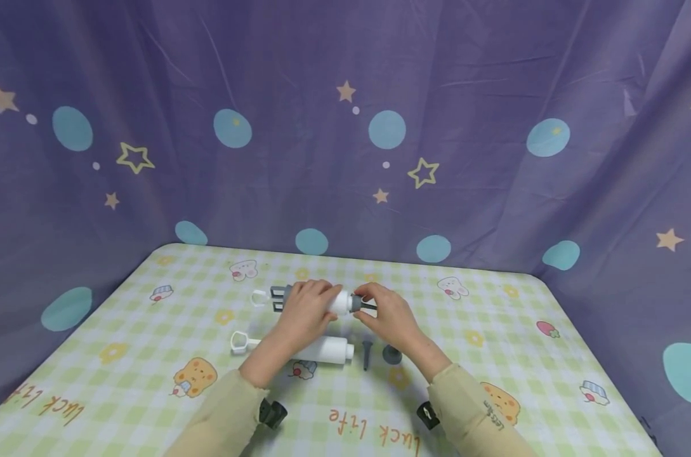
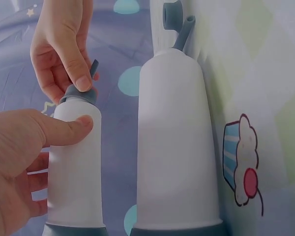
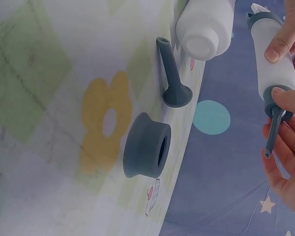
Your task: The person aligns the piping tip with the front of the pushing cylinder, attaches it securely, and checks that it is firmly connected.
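My left hand [image 1: 309, 309] grips a white cylinder [image 2: 78, 172] with a dark grey-blue collar at its rear and a white loop handle [image 1: 259, 298] beyond it. At the other end, my right hand [image 1: 392, 317] pinches a grey-blue cap [image 3: 270, 101], from which a thin nozzle [image 3: 274, 132] of the same colour sticks out. The cap sits against the cylinder's end. In the right wrist view the thumb lies on the cap, with the other fingers behind and below the nozzle.
Nearer me on the checked tablecloth [image 1: 299, 431] lies a second white cylinder [image 1: 328, 350] with a loop handle [image 1: 239, 343]. To its right are a loose grey-blue nozzle [image 1: 367, 354] and a loose ring-shaped cap [image 1: 392, 355]. A purple curtain [image 1: 299, 63] hangs behind the table.
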The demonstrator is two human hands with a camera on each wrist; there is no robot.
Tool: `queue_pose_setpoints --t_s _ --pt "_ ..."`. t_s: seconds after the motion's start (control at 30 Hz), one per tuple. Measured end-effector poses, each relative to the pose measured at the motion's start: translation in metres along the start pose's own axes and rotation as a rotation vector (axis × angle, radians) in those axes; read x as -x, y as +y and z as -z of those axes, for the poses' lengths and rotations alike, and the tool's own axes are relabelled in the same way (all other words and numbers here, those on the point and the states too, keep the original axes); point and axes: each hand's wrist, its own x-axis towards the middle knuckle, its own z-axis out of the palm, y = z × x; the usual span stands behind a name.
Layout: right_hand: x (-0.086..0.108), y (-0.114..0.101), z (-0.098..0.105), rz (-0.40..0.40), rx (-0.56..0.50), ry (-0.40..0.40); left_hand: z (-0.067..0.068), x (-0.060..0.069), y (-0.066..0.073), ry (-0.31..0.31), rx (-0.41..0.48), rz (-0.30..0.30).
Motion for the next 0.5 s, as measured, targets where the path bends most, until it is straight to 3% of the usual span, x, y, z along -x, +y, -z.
queue_pose_setpoints --t_s 0.23,0.5 --pt "0.0003 0.0008 0.001 0.019 -0.004 0.0 0.0014 0.0003 0.0021 0.009 0.008 -0.009" --pt "-0.0006 0.0053 0.0043 -0.027 -0.162 -0.048 0.0021 0.0001 0.0019 0.039 -0.024 -0.034"
